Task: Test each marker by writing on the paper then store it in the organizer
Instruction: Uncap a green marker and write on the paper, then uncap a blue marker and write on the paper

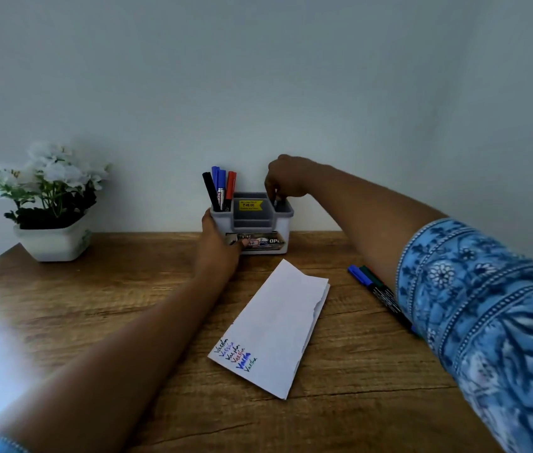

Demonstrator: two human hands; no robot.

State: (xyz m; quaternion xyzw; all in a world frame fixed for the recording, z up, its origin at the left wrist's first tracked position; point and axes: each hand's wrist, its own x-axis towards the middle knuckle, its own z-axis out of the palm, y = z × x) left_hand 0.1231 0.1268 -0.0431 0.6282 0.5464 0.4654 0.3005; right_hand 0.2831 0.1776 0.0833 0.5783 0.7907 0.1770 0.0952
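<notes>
A grey-and-white organizer [252, 220] stands at the table's far edge against the wall. Its left slot holds several markers [221, 189]: black, blue and red. My left hand [219, 246] grips the organizer's front left corner. My right hand [286, 178] hovers over the right slot, fingers pinched on a marker [277, 204] whose lower part is inside the slot. A folded white paper [275, 325] lies in front, with several coloured written lines [235, 354] at its near corner. Two more markers [377, 289], one blue-capped and one green-capped, lie on the table under my right forearm.
A white pot with white flowers [51, 204] sits at the table's far left. The wooden table [127, 305] ends at a pale wall behind the organizer. A bright blur covers the left edge of the view.
</notes>
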